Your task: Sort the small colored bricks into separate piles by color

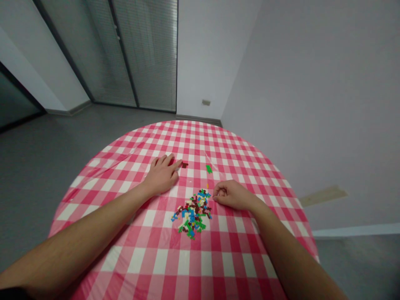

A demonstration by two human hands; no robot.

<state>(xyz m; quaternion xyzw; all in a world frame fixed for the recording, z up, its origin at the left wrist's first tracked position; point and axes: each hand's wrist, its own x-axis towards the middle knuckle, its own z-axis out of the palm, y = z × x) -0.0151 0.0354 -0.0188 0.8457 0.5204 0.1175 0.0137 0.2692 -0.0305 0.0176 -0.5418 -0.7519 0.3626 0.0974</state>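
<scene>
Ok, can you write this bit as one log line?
left hand: spread, by lone brown piece | right hand: curled, beside pile | green piece: beyond pile | cloth: checked

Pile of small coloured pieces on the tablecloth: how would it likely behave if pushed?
The piled pieces would probably scatter, since they lie in a loose-looking jumble. Rolling seems unlikely, given their angular outlines. Each is probably light, being so small.
</scene>
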